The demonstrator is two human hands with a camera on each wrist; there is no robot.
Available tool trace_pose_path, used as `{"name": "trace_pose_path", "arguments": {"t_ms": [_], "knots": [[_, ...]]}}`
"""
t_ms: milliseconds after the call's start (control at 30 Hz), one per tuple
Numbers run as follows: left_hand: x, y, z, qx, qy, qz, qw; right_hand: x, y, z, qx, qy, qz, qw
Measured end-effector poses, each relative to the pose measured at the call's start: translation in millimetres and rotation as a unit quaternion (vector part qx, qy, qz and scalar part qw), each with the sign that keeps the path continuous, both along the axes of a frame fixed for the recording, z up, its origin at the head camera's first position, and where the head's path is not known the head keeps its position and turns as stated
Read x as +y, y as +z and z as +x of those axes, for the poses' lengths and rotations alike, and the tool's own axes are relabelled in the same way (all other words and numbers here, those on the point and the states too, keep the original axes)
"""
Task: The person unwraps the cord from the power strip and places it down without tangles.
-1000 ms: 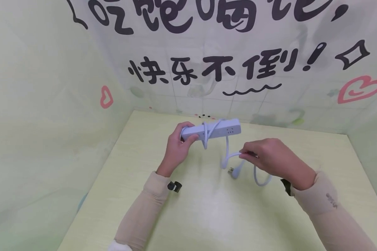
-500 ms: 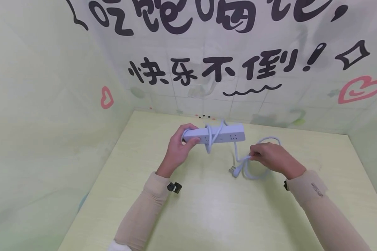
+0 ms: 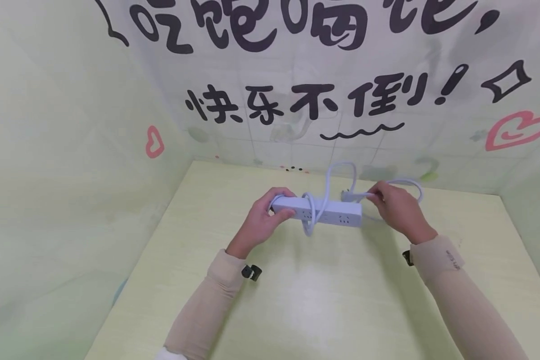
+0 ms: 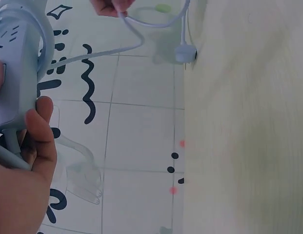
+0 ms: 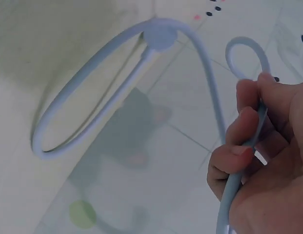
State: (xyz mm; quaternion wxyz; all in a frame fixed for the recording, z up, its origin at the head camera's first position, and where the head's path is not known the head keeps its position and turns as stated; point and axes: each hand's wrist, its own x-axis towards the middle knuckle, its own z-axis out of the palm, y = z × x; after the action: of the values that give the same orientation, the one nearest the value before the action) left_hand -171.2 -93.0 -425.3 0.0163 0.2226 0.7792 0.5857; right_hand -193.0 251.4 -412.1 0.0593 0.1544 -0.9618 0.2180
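My left hand (image 3: 260, 220) grips the left end of a white power strip (image 3: 330, 214), held above the table with its socket face toward me. Part of its cord (image 3: 327, 187) is wound round the strip's body, and a loop rises behind it. To the right, my right hand (image 3: 398, 207) pinches the cord between thumb and curled fingers; in the right wrist view the cord (image 5: 212, 92) runs through them. The plug (image 4: 186, 53) hangs at the far table edge in the left wrist view, and a long loop dangles beside it.
A pale wooden table (image 3: 297, 310) lies below both hands. Behind it hangs a printed cloth (image 3: 270, 135) with black lettering and pink hearts, close to the cord loop. Another pale cloth (image 3: 72, 200) closes off the left side.
My right hand has moved up and away, carrying the cord to the far side of the strip. The plug has gone behind the strip, which has tilted and shifted slightly right and nearer.
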Motion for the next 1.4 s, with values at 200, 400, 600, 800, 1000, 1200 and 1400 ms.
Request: {"name": "trace_pose_path", "arguments": {"t_ms": [200, 400, 600, 800, 1000, 1200, 1400], "knots": [[1.2, -4.6, 0.7, -0.005, -0.01, -0.004, 0.9999, -8.2, 26.7, 5.2, 0.09, -0.035, -0.122, 0.9878], [-0.4, -6.3, -3.2, 0.029, 0.027, -0.018, 0.999, -16.1, 52.2, 21.1, 0.166, -0.008, -0.205, 0.9645], [-6.7, -4.1, -10.5, 0.036, 0.108, 0.008, 0.9935, -14.5, 62.5, 38.1, 0.189, 0.054, -0.187, 0.9624], [-11.3, 1.8, -14.5, 0.043, 0.164, 0.043, 0.9847, -7.7, 56.6, 51.2, 0.169, 0.09, -0.151, 0.9698], [-12.5, 4.0, -15.2, 0.051, 0.186, 0.092, 0.9769, -4.8, 36.8, 52.8, 0.05, 0.141, -0.097, 0.984], [-10.2, 2.8, -13.6, 0.05, 0.176, 0.094, 0.9786, -5.6, -1.2, 47.0, -0.079, 0.144, -0.062, 0.9844], [-7.5, -0.1, -11.9, 0.032, 0.162, 0.07, 0.9837, -1.0, -44.9, 44.3, -0.112, 0.129, -0.058, 0.9835]]}}
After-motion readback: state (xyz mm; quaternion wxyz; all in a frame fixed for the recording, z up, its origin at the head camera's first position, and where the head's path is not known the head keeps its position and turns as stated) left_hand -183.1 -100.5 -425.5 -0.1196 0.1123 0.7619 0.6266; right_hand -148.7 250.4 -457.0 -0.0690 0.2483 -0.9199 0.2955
